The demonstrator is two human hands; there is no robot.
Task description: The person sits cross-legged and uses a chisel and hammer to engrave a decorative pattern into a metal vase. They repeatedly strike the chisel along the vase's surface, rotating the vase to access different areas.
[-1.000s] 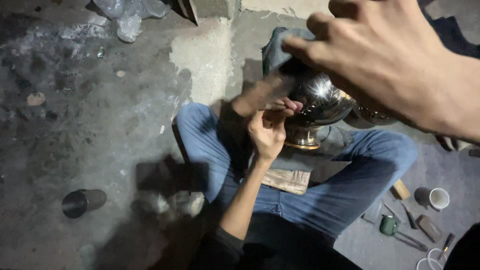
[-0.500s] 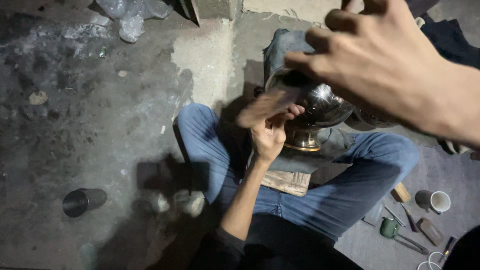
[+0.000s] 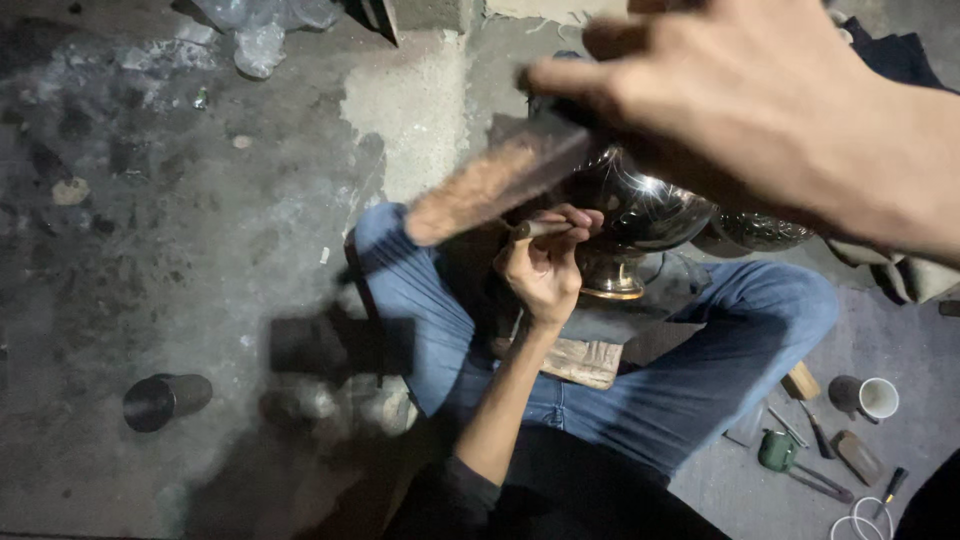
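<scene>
I sit cross-legged in blue jeans on a concrete floor. My left hand (image 3: 545, 270) pinches a thin metal punch (image 3: 541, 229) with its tip against a shiny engraved metal vessel (image 3: 655, 205), which stands on a footed base (image 3: 611, 282) in my lap. My right hand (image 3: 780, 110) is raised close to the camera, large and blurred. It grips a brown wooden striking tool (image 3: 490, 185) that slants down to the left above the left hand. Under the vessel lies a wooden block (image 3: 582, 362).
A dark metal cup (image 3: 162, 400) lies on the floor at left, and pale stones (image 3: 335, 400) sit by my knee. At right are a white mug (image 3: 872, 397), a green cup (image 3: 776, 450) and several small hand tools (image 3: 820, 435). Crumpled plastic (image 3: 262, 35) lies at the top.
My right hand has swung left, and the brown wooden tool now shows as a blurred streak above my left hand. The left hand keeps the punch against the vessel.
</scene>
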